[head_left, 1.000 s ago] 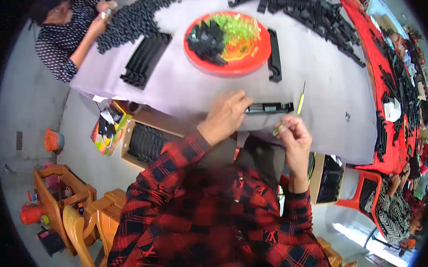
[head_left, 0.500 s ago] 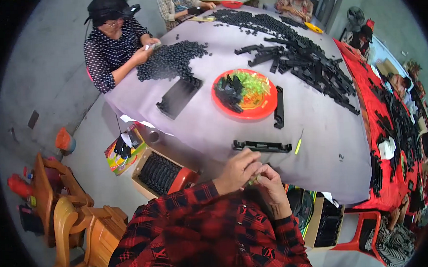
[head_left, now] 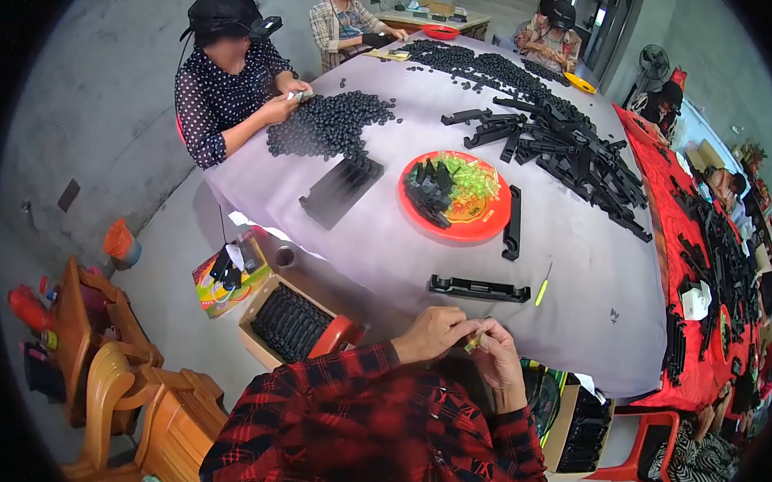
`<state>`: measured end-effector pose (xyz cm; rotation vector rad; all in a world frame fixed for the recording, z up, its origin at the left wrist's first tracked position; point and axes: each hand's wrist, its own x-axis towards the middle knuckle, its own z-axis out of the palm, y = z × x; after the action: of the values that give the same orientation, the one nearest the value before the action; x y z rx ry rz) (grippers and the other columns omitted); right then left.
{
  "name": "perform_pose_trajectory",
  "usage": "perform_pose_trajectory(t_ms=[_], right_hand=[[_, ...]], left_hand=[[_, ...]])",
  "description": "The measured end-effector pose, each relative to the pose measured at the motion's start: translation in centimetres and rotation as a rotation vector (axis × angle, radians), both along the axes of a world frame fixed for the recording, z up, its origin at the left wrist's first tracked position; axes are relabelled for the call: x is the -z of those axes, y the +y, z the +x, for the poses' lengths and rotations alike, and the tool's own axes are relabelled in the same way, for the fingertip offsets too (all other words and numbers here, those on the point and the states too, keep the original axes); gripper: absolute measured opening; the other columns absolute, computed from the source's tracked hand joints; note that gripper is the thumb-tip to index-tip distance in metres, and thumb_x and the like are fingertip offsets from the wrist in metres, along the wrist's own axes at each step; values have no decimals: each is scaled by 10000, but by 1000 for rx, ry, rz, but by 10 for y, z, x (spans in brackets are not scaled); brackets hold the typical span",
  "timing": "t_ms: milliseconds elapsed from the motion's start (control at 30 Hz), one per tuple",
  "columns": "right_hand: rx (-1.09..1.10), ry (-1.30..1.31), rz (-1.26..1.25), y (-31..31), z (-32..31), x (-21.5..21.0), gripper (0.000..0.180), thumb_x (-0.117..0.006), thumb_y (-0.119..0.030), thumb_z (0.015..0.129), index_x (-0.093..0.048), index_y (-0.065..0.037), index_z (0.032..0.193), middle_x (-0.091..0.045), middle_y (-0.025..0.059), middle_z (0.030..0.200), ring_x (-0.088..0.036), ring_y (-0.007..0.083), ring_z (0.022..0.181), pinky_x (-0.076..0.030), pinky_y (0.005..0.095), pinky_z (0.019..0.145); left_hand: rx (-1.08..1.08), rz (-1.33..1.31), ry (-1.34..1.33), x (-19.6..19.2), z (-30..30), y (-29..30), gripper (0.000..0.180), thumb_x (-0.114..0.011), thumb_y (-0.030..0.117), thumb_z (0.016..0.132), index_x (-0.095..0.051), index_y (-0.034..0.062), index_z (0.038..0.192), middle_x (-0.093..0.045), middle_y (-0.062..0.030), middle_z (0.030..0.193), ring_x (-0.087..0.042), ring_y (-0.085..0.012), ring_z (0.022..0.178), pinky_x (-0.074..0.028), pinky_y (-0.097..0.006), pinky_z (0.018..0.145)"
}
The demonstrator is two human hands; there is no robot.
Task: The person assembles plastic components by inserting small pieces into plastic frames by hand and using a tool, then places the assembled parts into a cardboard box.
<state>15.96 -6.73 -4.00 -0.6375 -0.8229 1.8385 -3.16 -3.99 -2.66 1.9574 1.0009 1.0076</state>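
My left hand and right hand meet close to my chest, below the near edge of the table. Both pinch one small yellow-green piece between the fingertips; the left fingers are curled round it from the left, the right thumb and forefinger close on it from the right. The piece is too small to identify further. My sleeves are red and black plaid.

On the grey cloth just beyond my hands lies a long black plastic rail, flat and parallel to the table edge. A thin yellow-green stick lies just right of it, apart from the rail. Further in stands a round red tray holding black parts and a tangle of green pieces. A second black rail lies beside the tray's right rim. A stack of black rails sits left of the tray.

A heap of small black round parts lies at the far left, where another person in a dotted blouse works with both hands. A large pile of black rails covers the far right.

On the floor to my left is an open box of black parts.
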Motion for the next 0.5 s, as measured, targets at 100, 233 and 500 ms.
perform_pose_trajectory(t_ms=[100,233,500], right_hand=[[-25,58,10,-2,1,1,94,-648,-112,940,-588,-66,997,-641,48,1037,-607,145,868,-505,301,794],[-13,30,-45,-1,1,-6,104,-658,-121,936,-586,-60,979,-639,57,1035,-606,156,879,-497,306,805],[-116,142,-5,-3,12,-7,146,-680,-145,907,-579,-49,950,-618,89,1037,-588,191,943,-488,334,830]], left_hand=[[-4,95,-19,3,4,0,229,-598,200,945,-678,-9,896,-598,-161,736,-601,-331,700,-460,-423,631],[-69,68,19,1,6,-6,222,-609,182,936,-670,-22,873,-600,-162,743,-597,-341,697,-459,-422,632],[64,181,-123,-9,7,-13,186,-627,157,926,-643,-5,837,-555,-135,730,-585,-339,678,-460,-415,612]])
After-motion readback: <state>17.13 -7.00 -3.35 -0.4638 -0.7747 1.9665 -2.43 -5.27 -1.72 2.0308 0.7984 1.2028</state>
